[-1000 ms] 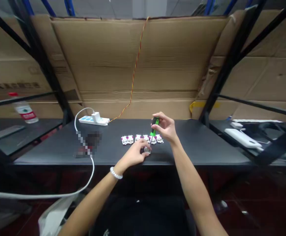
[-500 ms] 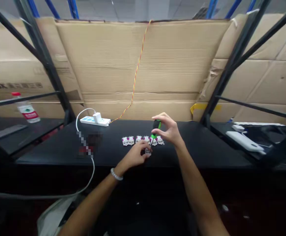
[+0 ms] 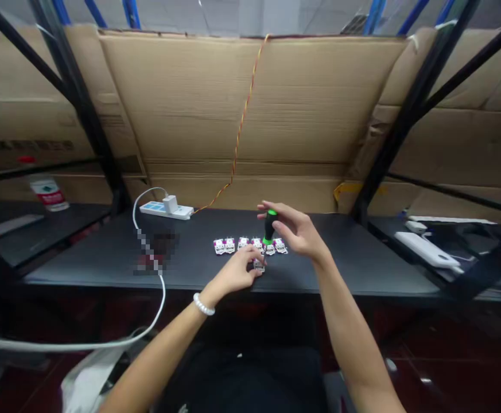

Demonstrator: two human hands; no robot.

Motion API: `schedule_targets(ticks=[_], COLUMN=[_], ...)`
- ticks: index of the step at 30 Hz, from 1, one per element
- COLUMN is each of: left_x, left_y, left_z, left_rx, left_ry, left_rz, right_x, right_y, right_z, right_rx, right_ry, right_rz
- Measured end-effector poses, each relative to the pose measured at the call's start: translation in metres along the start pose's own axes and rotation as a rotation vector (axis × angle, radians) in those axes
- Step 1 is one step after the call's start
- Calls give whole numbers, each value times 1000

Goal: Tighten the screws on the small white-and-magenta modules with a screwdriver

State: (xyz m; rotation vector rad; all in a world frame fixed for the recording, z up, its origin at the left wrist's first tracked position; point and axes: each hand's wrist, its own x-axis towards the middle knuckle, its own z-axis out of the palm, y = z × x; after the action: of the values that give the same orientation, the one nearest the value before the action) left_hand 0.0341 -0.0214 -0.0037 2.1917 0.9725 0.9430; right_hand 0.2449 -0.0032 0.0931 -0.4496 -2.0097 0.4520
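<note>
Pinching a small, boxy, white plastic module (image 3: 259, 266) near the front edge of the flat black table (image 3: 362, 264), with thumb and fingers of left hand (image 3: 235, 268) clamped on it. Pointing a black-and-green-handled screwdriver (image 3: 269, 227) down at it, with fingers of right hand (image 3: 298, 232) spread around; cannot tell if gripping. Possibly slipping off, if tilting too much; possibly twisting the module, if pinching weakly. Counting: one screwdriver, one pinched module, six white-and-magenta modules (image 3: 219, 246) in a row behind.

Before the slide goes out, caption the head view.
Left hand pinches a small white part on a dark table, the right hand loosely around a screwdriver pointing down at it.
</note>
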Motion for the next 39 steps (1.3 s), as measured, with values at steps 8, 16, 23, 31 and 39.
schedule_targets(ticks=[8, 16, 23, 31, 39], left_x=[0, 1, 0, -1, -29], left_y=[-1, -3, -1, 3, 23], left_z=[0, 1, 0, 0, -51], left_rx=[13, 6, 12, 62, 391], left_ry=[13, 9, 13, 2, -217], left_rz=[32, 48, 26, 25, -66], right_x=[-3, -6, -10, -15, -50], right_y=[4, 3, 0, 5, -9], right_z=[3, 3, 4, 6, -14], right_rx=[-182, -201, 40, -26, 94], right_ry=[147, 190, 89, 184, 486], right_rz=[17, 54, 93, 107, 79])
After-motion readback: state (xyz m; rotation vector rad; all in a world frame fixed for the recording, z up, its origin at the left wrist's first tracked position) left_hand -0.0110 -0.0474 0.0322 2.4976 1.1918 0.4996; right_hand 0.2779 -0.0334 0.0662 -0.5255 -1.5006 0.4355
